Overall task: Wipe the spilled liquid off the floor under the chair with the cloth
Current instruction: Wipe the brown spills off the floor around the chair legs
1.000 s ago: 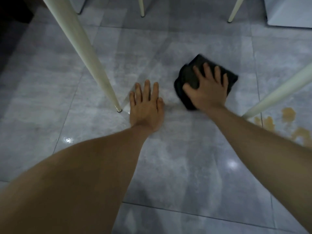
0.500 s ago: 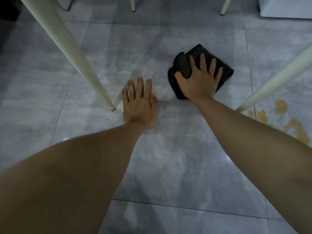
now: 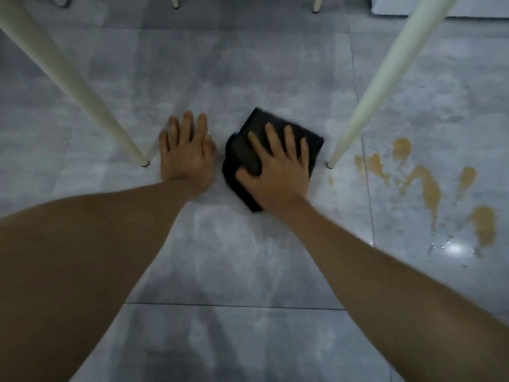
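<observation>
Right hand [image 3: 275, 172] presses cloth [image 3: 275, 128] flat, fingers spread; left hand [image 3: 187, 155] flat on floor [image 3: 248, 257], fingers together; spill [image 3: 429, 188] right of chair leg [image 3: 358, 125].

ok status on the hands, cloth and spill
Left hand flat on floor, empty. Right hand pressing dark cloth. Orange spill unwiped, beyond right chair leg, which stands between.

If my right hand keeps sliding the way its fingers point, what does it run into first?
Nothing nearby, it seems. The right hand, flat on the folded black cloth, points up and slightly right over bare grey floor tile; the slanted white chair leg stays off to its right.
</observation>
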The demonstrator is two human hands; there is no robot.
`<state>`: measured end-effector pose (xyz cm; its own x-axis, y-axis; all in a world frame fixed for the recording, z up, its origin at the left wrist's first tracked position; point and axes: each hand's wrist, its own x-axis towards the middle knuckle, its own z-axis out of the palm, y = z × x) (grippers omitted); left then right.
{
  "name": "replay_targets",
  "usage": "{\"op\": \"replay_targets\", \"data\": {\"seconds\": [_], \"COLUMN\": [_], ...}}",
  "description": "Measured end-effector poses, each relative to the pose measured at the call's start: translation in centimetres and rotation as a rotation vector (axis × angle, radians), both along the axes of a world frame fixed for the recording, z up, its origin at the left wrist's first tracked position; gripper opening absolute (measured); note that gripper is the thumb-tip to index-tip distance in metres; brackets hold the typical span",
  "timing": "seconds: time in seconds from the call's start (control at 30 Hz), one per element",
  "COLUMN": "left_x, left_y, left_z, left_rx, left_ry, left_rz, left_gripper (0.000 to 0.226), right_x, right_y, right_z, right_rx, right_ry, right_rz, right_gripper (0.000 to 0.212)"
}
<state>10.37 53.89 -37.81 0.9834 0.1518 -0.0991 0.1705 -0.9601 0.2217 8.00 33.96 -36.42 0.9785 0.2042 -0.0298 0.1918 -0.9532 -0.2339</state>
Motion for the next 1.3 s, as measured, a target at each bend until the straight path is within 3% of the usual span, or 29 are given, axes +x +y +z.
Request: {"op": "replay_targets", "data": {"seconds": [0.13,0.27,0.4,0.5,0.63,0.7,0.93,1.07,1.13,1.3], "left_x": [-0.4,-2.0,-4.7,-6.0,-7.6,-7.7,-7.5,-7.4,-7.4,-7.1], "left_y": [0.6,-1.0,-6.0,-12.9,-18.8,-19.0,-19.0,-18.7,-18.7,-18.8], "left_z": [-0.1,0.7,1.8,2.1,0.9,0.6,0.8,0.9,0.9,0.8], "left_rx": [0.005,0.066,0.017,-0.061,0.090,0.111,0.097,0.106,0.101,0.114], "left_ry": [-0.094,-0.185,-0.109,-0.009,0.113,0.120,0.128,0.131,0.131,0.121], "left_rz": [-0.026,-0.144,-0.256,-0.232,-0.182,-0.169,-0.177,-0.196,-0.196,-0.201], "left_gripper": [0.056,0.056,0.065,0.059,0.066,0.069,0.073,0.072,0.072,0.072], "right_x": [-7.7,-11.6,-8.6,-6.5,-11.6,-13.4,-4.5,-9.2,-10.6,-4.3], "right_y": [-6.2,-13.5,-14.3,-12.7,-16.6,-19.2,-16.6,-17.7,-20.0,-19.4], "right_z": [-0.4,-0.4,-0.1,0.0,-0.5,-0.5,0.2,-0.5,-0.6,0.4], "right_rx": [0.036,-0.035,-0.017,0.000,-0.026,-0.040,-0.007,-0.043,-0.053,-0.022], "right_ry": [-0.088,-0.098,-0.035,0.012,-0.153,-0.135,0.058,-0.111,-0.106,0.061], "right_rz": [0.073,-0.098,-0.293,-0.324,-0.270,-0.309,-0.473,-0.302,-0.293,-0.542], "right_gripper": [0.068,0.069,0.073,0.075,0.068,0.069,0.078,0.071,0.070,0.078]}}
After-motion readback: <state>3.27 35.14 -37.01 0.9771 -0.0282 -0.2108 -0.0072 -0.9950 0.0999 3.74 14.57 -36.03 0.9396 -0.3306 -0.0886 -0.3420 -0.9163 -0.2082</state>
